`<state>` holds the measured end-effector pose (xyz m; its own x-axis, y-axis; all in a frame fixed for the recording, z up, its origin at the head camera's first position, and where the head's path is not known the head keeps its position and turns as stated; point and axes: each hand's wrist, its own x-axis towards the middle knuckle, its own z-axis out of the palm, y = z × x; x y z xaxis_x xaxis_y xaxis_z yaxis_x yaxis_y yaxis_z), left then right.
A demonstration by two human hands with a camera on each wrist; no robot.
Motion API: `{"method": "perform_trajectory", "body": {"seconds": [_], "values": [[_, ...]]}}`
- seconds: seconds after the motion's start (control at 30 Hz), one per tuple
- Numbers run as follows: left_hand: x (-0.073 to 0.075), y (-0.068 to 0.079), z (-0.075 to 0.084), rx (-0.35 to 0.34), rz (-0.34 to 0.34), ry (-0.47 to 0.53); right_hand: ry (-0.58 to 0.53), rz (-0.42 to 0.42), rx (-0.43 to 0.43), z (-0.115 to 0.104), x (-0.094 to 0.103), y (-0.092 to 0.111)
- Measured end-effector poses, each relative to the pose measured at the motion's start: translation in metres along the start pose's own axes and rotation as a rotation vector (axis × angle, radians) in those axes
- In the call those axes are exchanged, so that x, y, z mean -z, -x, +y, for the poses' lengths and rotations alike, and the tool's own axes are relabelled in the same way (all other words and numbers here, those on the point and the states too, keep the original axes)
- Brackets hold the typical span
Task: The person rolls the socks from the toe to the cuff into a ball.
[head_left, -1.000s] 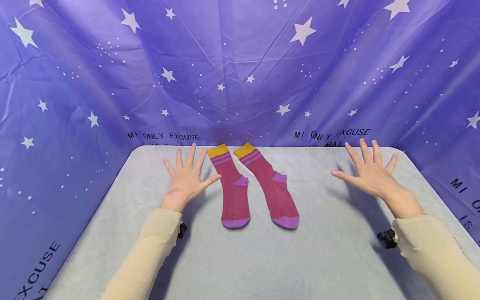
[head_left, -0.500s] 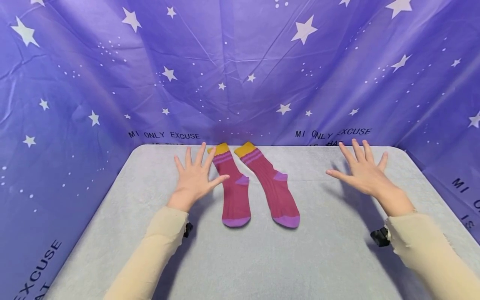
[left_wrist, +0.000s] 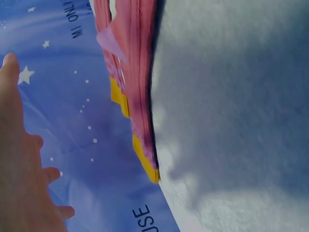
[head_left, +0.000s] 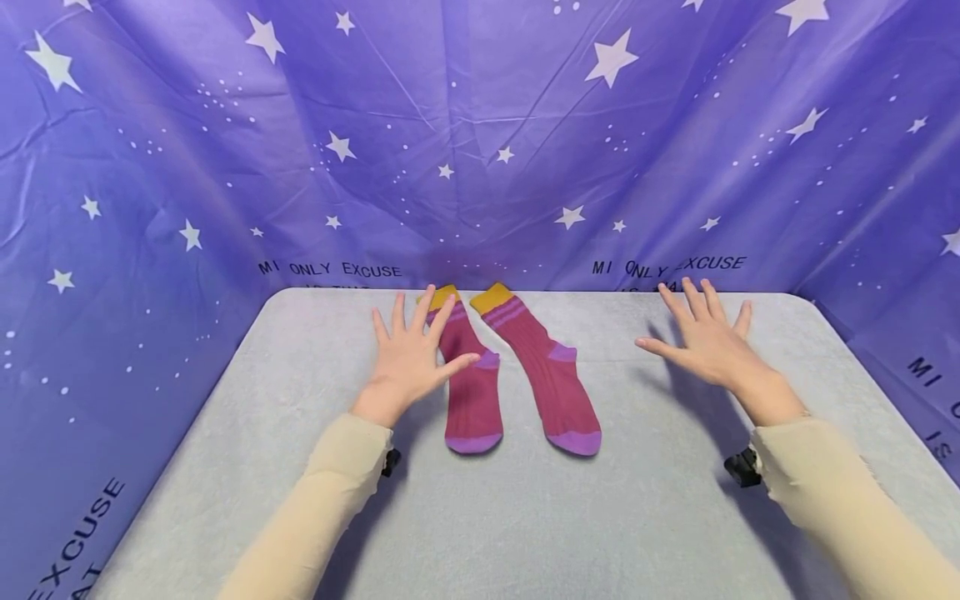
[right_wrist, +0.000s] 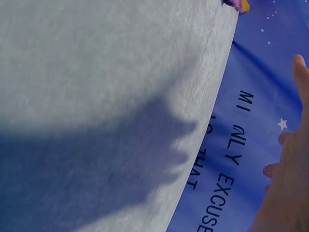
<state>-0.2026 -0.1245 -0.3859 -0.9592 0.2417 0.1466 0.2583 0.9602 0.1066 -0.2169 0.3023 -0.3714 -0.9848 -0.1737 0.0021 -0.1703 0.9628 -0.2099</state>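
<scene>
Two dark-red socks with yellow cuffs and purple heels and toes lie flat, cuffs toward the table's far edge. My left hand, fingers spread, hovers over the left side of the left sock and hides part of its leg and cuff. In the left wrist view a gap shows between that hand and the socks. The right sock slants beside it, apart from both hands. Off to the right, my right hand is held above the table with its fingers spread, holding nothing; its shadow falls on the tabletop in the right wrist view.
The grey cloth-like tabletop has rounded far corners. A purple curtain printed with stars and lettering hangs behind it and along both sides. Small black devices sit under both wrists.
Both hands have moved inward: the left hand went right, from beside the left sock to over its edge, and the right hand went left. The socks have stayed where they were.
</scene>
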Motion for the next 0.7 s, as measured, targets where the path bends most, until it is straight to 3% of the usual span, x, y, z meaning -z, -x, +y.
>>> {"method": "perform_trajectory", "body": {"seconds": [0.7], "values": [[-0.004, 0.007, 0.03, -0.035, -0.006, -0.025, 0.006, -0.032, 0.04, -0.024, -0.009, -0.018]]}}
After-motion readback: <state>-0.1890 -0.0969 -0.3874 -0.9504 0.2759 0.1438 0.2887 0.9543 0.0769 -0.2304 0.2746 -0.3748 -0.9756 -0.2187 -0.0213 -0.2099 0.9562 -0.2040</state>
